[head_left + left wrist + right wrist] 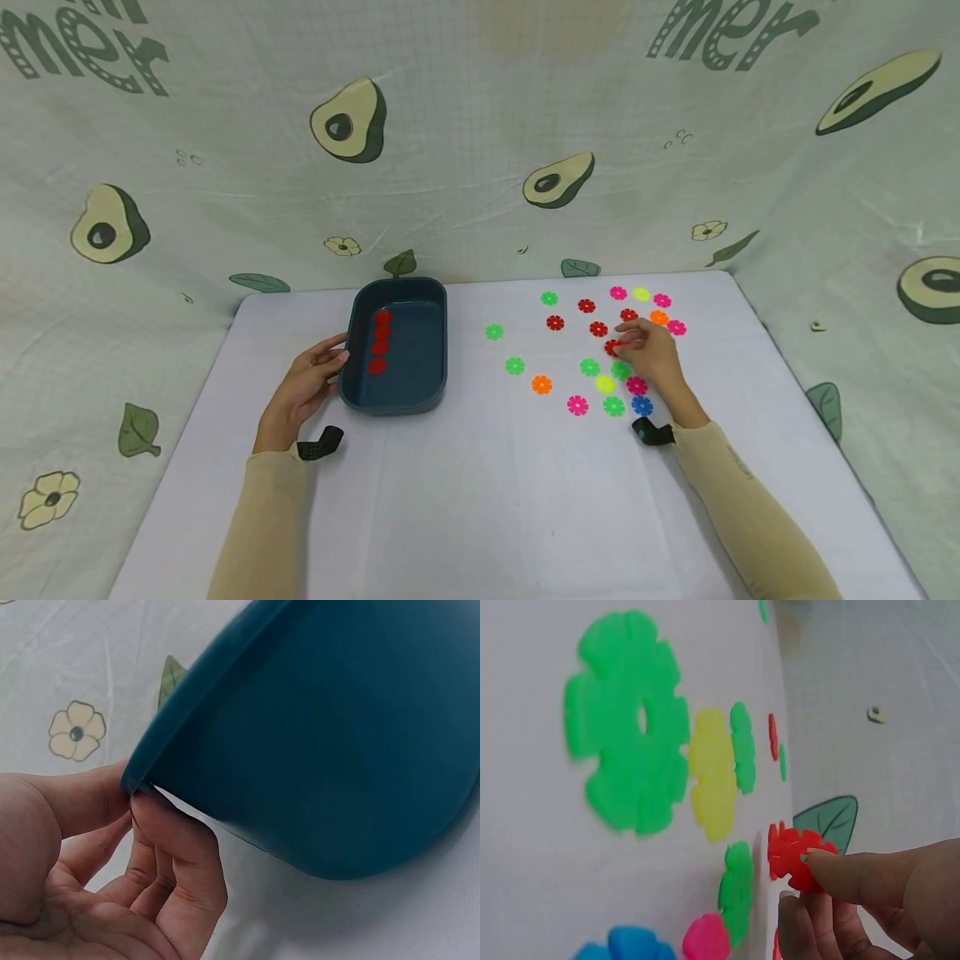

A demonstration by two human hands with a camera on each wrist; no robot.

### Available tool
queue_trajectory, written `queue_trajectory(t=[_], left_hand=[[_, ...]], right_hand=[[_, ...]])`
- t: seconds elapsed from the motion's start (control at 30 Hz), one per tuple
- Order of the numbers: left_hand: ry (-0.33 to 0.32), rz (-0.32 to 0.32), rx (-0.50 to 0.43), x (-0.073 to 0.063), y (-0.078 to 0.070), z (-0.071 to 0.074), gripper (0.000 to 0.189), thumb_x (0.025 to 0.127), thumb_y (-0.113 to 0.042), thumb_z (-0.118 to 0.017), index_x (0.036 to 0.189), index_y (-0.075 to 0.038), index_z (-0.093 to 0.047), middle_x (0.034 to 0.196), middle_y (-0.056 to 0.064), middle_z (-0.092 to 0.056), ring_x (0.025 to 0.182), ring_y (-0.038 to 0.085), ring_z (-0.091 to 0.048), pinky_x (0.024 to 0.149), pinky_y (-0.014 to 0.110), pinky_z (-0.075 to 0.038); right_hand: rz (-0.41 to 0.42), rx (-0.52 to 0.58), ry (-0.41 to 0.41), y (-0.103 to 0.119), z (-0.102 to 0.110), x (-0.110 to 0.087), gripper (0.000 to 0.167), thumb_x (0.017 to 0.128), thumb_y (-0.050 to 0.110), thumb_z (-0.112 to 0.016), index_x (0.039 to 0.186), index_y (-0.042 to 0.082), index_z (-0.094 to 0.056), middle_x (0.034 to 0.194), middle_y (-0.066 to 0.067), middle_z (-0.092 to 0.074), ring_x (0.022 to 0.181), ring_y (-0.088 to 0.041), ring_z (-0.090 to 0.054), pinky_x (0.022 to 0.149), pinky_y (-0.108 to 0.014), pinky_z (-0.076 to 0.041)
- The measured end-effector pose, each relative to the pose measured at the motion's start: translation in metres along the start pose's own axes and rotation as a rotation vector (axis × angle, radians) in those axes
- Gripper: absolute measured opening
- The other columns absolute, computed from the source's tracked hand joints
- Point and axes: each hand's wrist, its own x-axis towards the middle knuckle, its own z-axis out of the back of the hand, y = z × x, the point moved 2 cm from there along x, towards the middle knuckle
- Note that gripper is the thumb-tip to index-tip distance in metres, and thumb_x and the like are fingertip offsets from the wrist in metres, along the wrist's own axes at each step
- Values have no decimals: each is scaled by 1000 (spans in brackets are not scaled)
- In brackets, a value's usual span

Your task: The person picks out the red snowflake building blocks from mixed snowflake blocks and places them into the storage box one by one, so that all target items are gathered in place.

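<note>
At the left of the table stands a dark teal tray (408, 375), with several red snowflake discs (380, 347) in a row along its left inner side. My left hand (307, 385) pinches the tray's rim (146, 754) between thumb and curled fingers. Over on the right, my right hand (651, 354) pinches one red snowflake disc (799, 856) between thumb and fingers, close over the table. Around that hand lie more discs, among them a green disc (630, 724), a yellow disc (712, 774) and a blue disc (642, 406).
Loose discs in pink (577, 405), orange (542, 384), green (493, 332) and red (555, 322) are spread between tray and right hand on the white table (480, 500). An avocado-print cloth (450, 208) hangs behind. Black wrist cameras (321, 443) sit at both wrists.
</note>
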Motion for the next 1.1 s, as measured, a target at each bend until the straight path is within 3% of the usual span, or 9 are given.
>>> queue_trajectory(t=[0.3,0.53,1.1], left_hand=[[-11,-8,9,1,1,-1,59,110,-18,-60,164,-11,-37,114,-9,-61,93,4,-58,71,20,-50],[-7,-13,6,0,1,0,61,110,-18,-60,165,-11,-35,116,-8,-61,94,4,-59,72,20,-51],[-10,-14,27,0,-1,0,60,110,-18,-59,165,-11,-35,117,-9,-60,92,4,-57,68,20,-47]], right_hand=[[69,84,79,33,-13,-3,32,96,-2,-74,127,-9,-67,115,-29,-69,102,-42,-68,75,-7,-48],[58,166,182,58,-35,-4,34,98,-1,-73,130,-8,-66,114,-24,-68,103,-37,-68,76,-14,-53],[185,306,324,115,-85,-9,29,96,-5,-73,124,-10,-67,113,-25,-69,104,-39,-70,80,-24,-60]])
